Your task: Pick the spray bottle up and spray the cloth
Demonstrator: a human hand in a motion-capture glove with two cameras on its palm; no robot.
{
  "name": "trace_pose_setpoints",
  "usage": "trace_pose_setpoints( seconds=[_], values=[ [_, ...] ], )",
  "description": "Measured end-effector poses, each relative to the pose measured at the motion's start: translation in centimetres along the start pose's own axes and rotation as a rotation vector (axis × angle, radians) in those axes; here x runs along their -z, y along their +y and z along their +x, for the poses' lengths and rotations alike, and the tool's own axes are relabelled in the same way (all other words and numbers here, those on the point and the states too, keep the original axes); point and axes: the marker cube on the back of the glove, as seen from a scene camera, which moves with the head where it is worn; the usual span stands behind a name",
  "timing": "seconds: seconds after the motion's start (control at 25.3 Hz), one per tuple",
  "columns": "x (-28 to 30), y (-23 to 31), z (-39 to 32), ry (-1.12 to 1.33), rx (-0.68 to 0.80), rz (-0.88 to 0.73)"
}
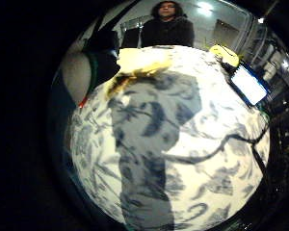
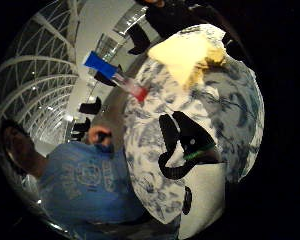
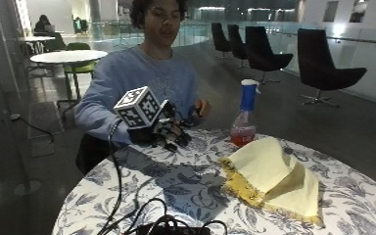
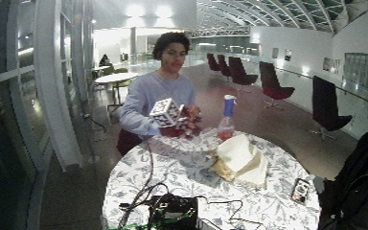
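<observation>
The spray bottle point(image 3: 243, 116) stands upright at the table's far edge; it has a blue head and red liquid at the bottom, and also shows in the thumb side palm view point(image 2: 117, 76). A folded yellow cloth point(image 3: 272, 178) with a fringed edge lies to the right of the middle of the table point(image 1: 139, 62). My gloved right hand point(image 3: 168, 132) hovers just above the table, left of the bottle and apart from it. Its fingers point(image 2: 185, 137) hang loosely curled and hold nothing. The person's bare left hand point(image 3: 201, 108) is raised between the glove and the bottle.
The round table point(image 3: 175, 181) wears a blue-and-white floral cover. Black cables and a dark box point(image 4: 171, 211) lie at the near edge. A phone point(image 4: 300, 190) with a lit screen point(image 1: 249, 84) lies at the near right. A second person point(image 4: 362, 182) sits across.
</observation>
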Motion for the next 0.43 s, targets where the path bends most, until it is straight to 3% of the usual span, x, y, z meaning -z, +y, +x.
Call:
trace_pose_setpoints(
  seconds=[0.43],
  values=[
    [2.3,5.9,6.2,0.105,-0.07,-0.112]
  ],
)
